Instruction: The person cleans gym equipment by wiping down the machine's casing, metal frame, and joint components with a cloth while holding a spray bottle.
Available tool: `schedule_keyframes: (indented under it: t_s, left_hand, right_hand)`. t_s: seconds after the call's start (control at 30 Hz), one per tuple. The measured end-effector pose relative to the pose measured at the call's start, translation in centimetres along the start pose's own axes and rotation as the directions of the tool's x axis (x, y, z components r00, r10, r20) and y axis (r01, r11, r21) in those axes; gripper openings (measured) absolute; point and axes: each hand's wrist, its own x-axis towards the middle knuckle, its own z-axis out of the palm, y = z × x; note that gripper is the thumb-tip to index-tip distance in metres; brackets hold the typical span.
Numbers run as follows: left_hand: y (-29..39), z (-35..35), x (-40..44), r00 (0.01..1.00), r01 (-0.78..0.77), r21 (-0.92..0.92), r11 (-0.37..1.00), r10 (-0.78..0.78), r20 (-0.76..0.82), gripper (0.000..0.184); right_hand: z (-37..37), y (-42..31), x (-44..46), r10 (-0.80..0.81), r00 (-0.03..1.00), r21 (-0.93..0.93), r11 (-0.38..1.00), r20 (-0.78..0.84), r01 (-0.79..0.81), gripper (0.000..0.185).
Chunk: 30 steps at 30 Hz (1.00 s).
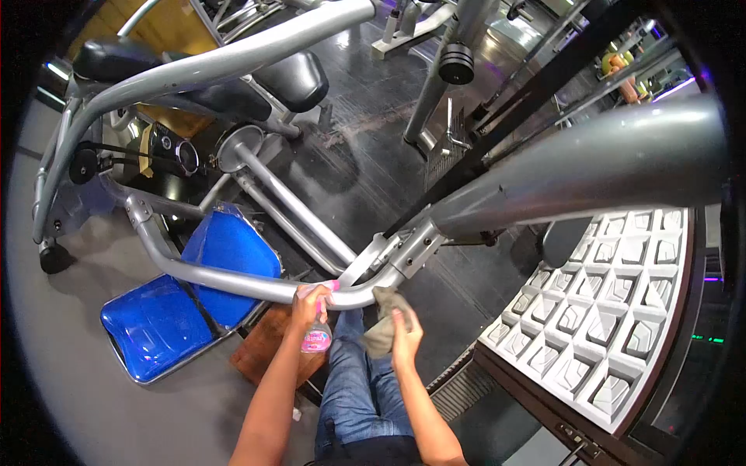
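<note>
Clock dirs are from the centre of view. L hand (312,301) is at approx 7 o'clock, fingers curled tight round the neck of a clear spray bottle (315,339) w/ pink liquid and pink trigger head; bottle's abt upright, body hanging below the grip. R hand (406,335), 6 o'clock, is part closed, thumb and fingers pinching a bunched grey-green cloth (381,326), the rest of it drooping. Both are right by the silver tube (241,287), which runs from 8 o'clock round to 6 and up to a bolted bracket (412,252) just past the R hand. Cloth's top edge overlaps the tube in view; can't tell if it's pressed on or just in front. Ditto L hand/trigger head vs tube. Progress-wise: looks mid-job, bottle and cloth both in hand at the tube, neither put down. How much is done vs left, can't tell: no wet streaks or clean/dirty line I can make out on the metal. Bracket, the thick tube (590,167) at 2–3 o'clock and the blue pads (233,268) at 8–9 o'clock have no hand or cloth on them rn. Nearby: reddish-brown box (264,346) at 7 o'clock, beside the bottle; white gridded panel (598,311) at approx 4 o'clock, well apart from the hands; black pad (291,81) up at 11.
</note>
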Motion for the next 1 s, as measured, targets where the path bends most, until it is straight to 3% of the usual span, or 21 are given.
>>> schedule_keyframes:
  t_s: [0.03,0.07,0.1,0.17,0.2,0.23,0.27,0.3,0.37,0.4,0.43,0.53,0.63,0.67,0.77,0.8,0.9,1.0]
  left_hand:
    - [0.9,0.1,0.1,0.982,0.189,-0.156,0.97,-0.191,0.001,0.028]
    - [0.3,-0.1,0.1,0.978,0.209,-0.175,0.962,-0.209,0.016,0.016]
    - [-0.5,-0.4,0.3,0.977,0.212,-0.166,0.963,-0.211,0.022,0.016]
    - [-2.5,-1.0,0.7,0.996,-0.045,0.079,0.996,0.039,0.074,0.02]
    - [-2.7,-1.2,0.8,0.986,-0.141,0.096,0.985,0.131,0.108,0.021]
    - [-2.2,-1.1,0.8,0.985,-0.14,0.1,0.985,0.128,0.114,0.021]
    - [-1.6,-1.1,0.9,0.995,-0.009,0.006,1.0,0.009,0.095,0.02]
    - [-1.2,-1.0,0.8,0.99,0.122,-0.089,0.989,-0.114,0.086,0.02]
    - [-1.2,-1.0,0.7,0.993,0.096,-0.047,0.994,-0.092,0.08,0.022]
    - [-0.5,-0.8,0.7,0.982,0.19,-0.128,0.973,-0.186,0.042,0.023]
    - [0.0,-0.6,0.8,0.96,0.275,-0.211,0.938,-0.279,0.013,0.025]
    - [0.3,-0.7,0.8,0.962,0.27,-0.205,0.941,-0.272,0.016,0.03]
    - [1.3,-0.5,1.1,0.929,0.363,-0.276,0.89,-0.37,0.027,0.035]
    - [1.8,-0.3,1.1,0.929,0.364,-0.269,0.892,-0.369,0.034,0.035]
    - [2.1,0.0,1.1,0.918,0.383,-0.268,0.884,-0.398,0.0,0.037]
    - [2.0,-0.1,1.2,0.913,0.393,-0.271,0.879,-0.409,-0.002,0.036]
    - [1.7,-0.3,1.1,0.905,0.412,-0.256,0.874,-0.425,0.005,0.035]
    - [2.3,-0.4,1.3,0.897,0.434,-0.236,0.87,-0.442,0.018,0.034]
  right_hand:
    - [-0.3,-0.4,0.5,0.125,0.985,0.149,0.983,-0.117,-0.107,0.043]
    - [-0.7,-0.2,1.2,0.145,0.98,0.219,0.969,-0.138,-0.113,0.045]
    - [-1.0,0.0,1.9,0.167,0.973,0.287,0.951,-0.157,-0.116,0.046]
    - [-0.6,-0.7,2.7,0.141,0.979,0.319,0.944,-0.147,-0.088,0.045]
    - [-0.1,-0.3,3.3,0.183,0.976,0.364,0.922,-0.114,-0.13,0.045]
    - [0.4,-0.4,3.6,0.223,0.972,0.408,0.897,-0.08,-0.172,0.045]
    - [1.4,-0.4,3.5,0.176,0.983,0.433,0.891,-0.055,-0.136,0.048]
    - [1.8,1.8,4.2,0.197,0.98,0.429,0.884,0.017,-0.185,0.052]
    - [4.0,2.5,3.1,0.166,0.984,0.426,0.896,-0.06,-0.125,0.054]
    - [4.6,2.7,2.6,0.1,0.991,0.377,0.924,-0.089,-0.059,0.056]
    - [4.8,2.8,1.9,0.131,0.987,0.373,0.924,-0.097,-0.086,0.056]
    - [5.1,3.4,0.0,0.133,0.983,0.194,0.975,-0.127,-0.107,0.057]
    - [5.0,5.3,-0.7,0.21,0.977,0.231,0.953,-0.037,-0.197,0.059]
    - [4.3,5.9,-0.9,0.23,0.969,0.305,0.92,0.086,-0.245,0.061]
    - [2.9,3.8,-0.4,0.347,0.933,0.305,0.882,0.096,-0.359,0.059]
    - [2.5,7.0,1.3,0.347,0.937,0.312,0.888,0.027,-0.338,0.055]
    - [2.0,4.9,3.5,0.143,0.989,0.456,0.879,0.022,-0.138,0.052]
    - [1.7,3.7,5.6,0.161,0.982,0.423,0.887,0.094,-0.186,0.052]
